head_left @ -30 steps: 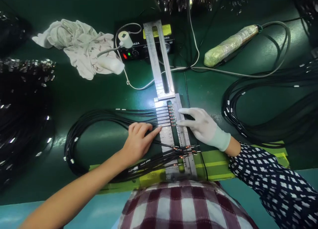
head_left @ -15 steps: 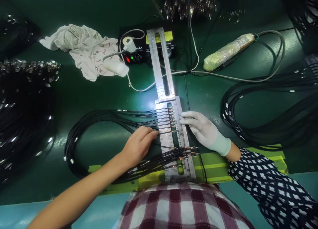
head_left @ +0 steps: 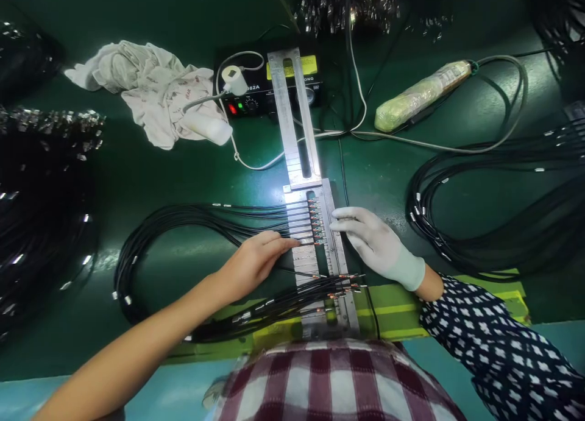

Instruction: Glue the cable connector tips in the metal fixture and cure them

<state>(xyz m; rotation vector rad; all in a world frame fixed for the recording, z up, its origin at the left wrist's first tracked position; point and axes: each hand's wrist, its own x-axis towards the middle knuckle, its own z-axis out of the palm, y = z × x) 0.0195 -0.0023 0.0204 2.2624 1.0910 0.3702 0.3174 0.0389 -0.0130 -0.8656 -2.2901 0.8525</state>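
A metal slotted fixture (head_left: 302,262) lies lengthwise before me, with several black cables (head_left: 269,211) set side by side across its upper part. Their stripped ends show over the slot. My bare left hand (head_left: 256,262) is closed at the fixture's left edge, its fingertips on the lowest cable of that row. The thumb is mostly hidden. My right hand (head_left: 377,244), in a white glove, rests with outstretched fingers against the fixture's right rail (head_left: 336,235). Below my left hand, a loose bunch of black cables (head_left: 292,296) crosses the fixture, with orange-tipped ends to the right.
Behind the fixture stands a black control box (head_left: 260,101) with lit switches. A crumpled white cloth (head_left: 155,98) lies left of it. On the right are a plastic-wrapped handle (head_left: 420,98) on a grey cord and more coiled cables (head_left: 420,189). Dark cable bundles (head_left: 41,226) fill the left.
My left hand's fingers have stretched further right, over the fixture, along the lowest cable in the row. My right hand stays against the rail.
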